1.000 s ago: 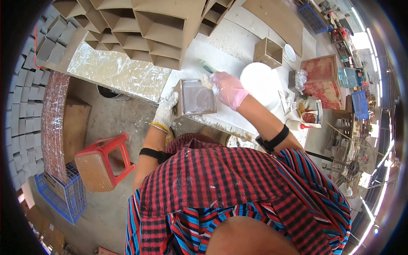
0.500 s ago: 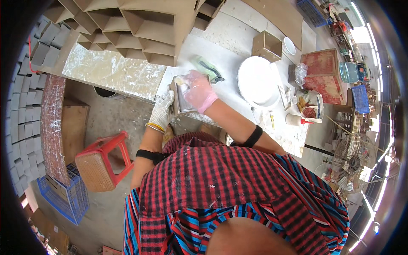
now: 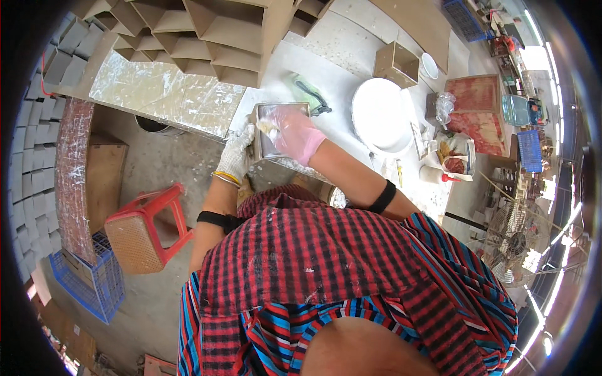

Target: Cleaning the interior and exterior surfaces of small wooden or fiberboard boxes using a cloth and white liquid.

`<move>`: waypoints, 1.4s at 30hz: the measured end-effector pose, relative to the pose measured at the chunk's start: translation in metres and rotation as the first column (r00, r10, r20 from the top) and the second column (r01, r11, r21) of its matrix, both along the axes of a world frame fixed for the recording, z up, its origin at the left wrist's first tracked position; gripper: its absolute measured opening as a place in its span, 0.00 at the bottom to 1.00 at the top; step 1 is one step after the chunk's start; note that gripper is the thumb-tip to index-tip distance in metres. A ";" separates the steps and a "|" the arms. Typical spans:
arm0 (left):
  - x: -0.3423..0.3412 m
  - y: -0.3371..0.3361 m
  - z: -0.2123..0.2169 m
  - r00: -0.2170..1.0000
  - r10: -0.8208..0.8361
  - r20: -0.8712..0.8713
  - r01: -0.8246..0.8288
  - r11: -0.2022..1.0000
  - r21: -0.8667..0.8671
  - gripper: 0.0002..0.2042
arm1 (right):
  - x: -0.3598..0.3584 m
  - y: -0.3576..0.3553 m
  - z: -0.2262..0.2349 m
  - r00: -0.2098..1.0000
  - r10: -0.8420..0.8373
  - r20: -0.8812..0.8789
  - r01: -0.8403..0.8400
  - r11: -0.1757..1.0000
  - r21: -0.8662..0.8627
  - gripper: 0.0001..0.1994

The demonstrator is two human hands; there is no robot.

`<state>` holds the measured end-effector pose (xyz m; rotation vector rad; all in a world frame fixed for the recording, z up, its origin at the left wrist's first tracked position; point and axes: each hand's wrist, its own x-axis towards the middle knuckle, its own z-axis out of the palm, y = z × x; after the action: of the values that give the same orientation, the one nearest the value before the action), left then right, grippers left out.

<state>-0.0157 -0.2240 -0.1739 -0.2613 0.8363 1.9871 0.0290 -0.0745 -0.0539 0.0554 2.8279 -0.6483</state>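
My left hand, in a white knitted glove with a yellow cuff band, grips the left wall of a small open grey-brown box at the table's near edge. Inside that box is my right hand, in a thin pink glove. Its fingers are closed on a small pale yellowish wad by the left inner wall; whether it is sponge or cloth I cannot tell. A pale green bag-like piece with a dark edge lies just beyond the box.
Stacked brown boxes stand at the far left of the table. To the right are a round white basin, another open box, a white bottle with a red tip and a brush. A red stool stands left of me.
My right hand and the wad have shifted slightly toward me along the box's left inner wall. My left hand keeps its grip. The whole view has shifted a little.
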 end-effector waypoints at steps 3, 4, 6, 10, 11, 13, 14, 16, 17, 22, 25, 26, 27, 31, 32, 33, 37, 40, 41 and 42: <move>0.000 -0.001 -0.004 1.000 -0.001 -0.032 0.002 1.000 0.031 0.25 | 0.019 0.005 0.030 0.974 0.217 0.066 -0.194 0.948 -0.254 0.17; -0.001 -0.001 -0.003 1.000 -0.005 -0.019 0.006 0.999 0.044 0.25 | 0.022 0.005 0.027 0.966 0.257 0.038 -0.244 0.946 -0.214 0.17; -0.001 -0.001 -0.004 1.000 -0.014 -0.006 0.014 0.998 0.057 0.25 | 0.028 0.006 0.021 0.940 0.341 -0.010 -0.340 0.932 -0.126 0.17; -0.001 0.000 0.001 1.000 -0.004 -0.025 0.004 1.000 0.022 0.26 | 0.035 0.020 0.034 0.954 0.271 0.131 -0.261 0.961 -0.087 0.14; 0.000 0.001 0.007 0.999 0.007 -0.034 -0.007 1.000 0.008 0.27 | 0.035 0.027 0.042 0.936 0.286 0.206 -0.287 0.957 -0.024 0.13; 0.000 0.001 0.010 0.999 -0.017 -0.049 0.020 0.998 0.064 0.28 | 0.037 0.036 0.048 0.908 0.246 0.338 -0.290 0.953 0.084 0.11; -0.001 0.003 0.014 0.998 -0.032 -0.062 0.038 0.995 0.097 0.29 | 0.038 0.041 0.051 0.902 0.190 0.388 -0.261 0.955 0.138 0.10; -0.001 0.007 0.021 0.988 -0.018 -0.154 0.022 0.999 0.025 0.30 | 0.037 0.046 0.055 0.898 0.167 0.407 -0.278 0.933 0.230 0.08; -0.001 0.009 0.026 0.980 -0.009 -0.201 0.007 1.000 -0.011 0.30 | 0.035 0.045 0.056 0.901 0.209 0.380 -0.323 0.908 0.268 0.08; -0.003 0.013 0.048 0.978 -0.018 -0.209 -0.006 0.994 -0.112 0.31 | 0.018 0.064 0.054 0.951 0.300 -0.069 -0.260 0.901 0.347 0.08; -0.006 0.018 0.055 0.975 -0.061 -0.214 0.032 0.990 -0.137 0.31 | 0.009 0.070 0.032 0.957 0.287 -0.035 -0.258 0.902 0.347 0.08; -0.007 0.018 0.053 0.973 -0.061 -0.224 0.031 0.990 -0.136 0.31 | 0.006 0.069 0.030 0.959 0.284 -0.018 -0.259 0.896 0.361 0.08; -0.007 0.018 0.051 0.970 -0.061 -0.234 0.030 0.991 -0.134 0.32 | 0.007 0.069 0.031 0.974 0.226 0.008 -0.215 0.912 0.350 0.08; -0.005 0.021 0.056 0.955 -0.054 -0.291 0.014 0.991 -0.137 0.30 | 0.025 0.078 0.034 0.992 0.116 0.039 -0.122 0.911 0.393 0.09; -0.005 0.023 0.060 0.937 -0.074 -0.342 0.010 0.983 -0.185 0.29 | 0.029 0.082 0.031 0.993 0.116 0.023 -0.115 0.900 0.420 0.09; -0.005 0.024 0.065 0.915 -0.096 -0.391 0.003 0.973 -0.233 0.28 | 0.029 0.085 0.030 0.992 0.123 0.034 -0.125 0.893 0.432 0.09; -0.008 0.027 0.092 0.922 -0.090 -0.377 0.009 0.978 -0.209 0.26 | 0.022 0.085 0.047 0.986 0.122 0.114 -0.159 0.897 0.412 0.10; -0.003 0.026 0.095 0.945 -0.073 -0.319 0.014 0.983 -0.184 0.26 | 0.024 0.083 0.047 0.988 0.096 0.119 -0.134 0.919 0.371 0.10; -0.002 0.026 0.093 0.947 -0.068 -0.315 0.008 0.982 -0.187 0.26 | 0.026 0.084 0.046 0.990 0.091 0.106 -0.124 0.923 0.365 0.09; -0.004 0.027 0.089 0.949 -0.060 -0.311 0.000 0.982 -0.189 0.26 | 0.028 0.085 0.045 0.990 0.070 0.124 -0.111 0.927 0.358 0.09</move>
<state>-0.0200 -0.1975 -0.0846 -0.0352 1.2277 1.9512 0.0565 0.0100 -0.0092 0.0229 2.7843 -0.0900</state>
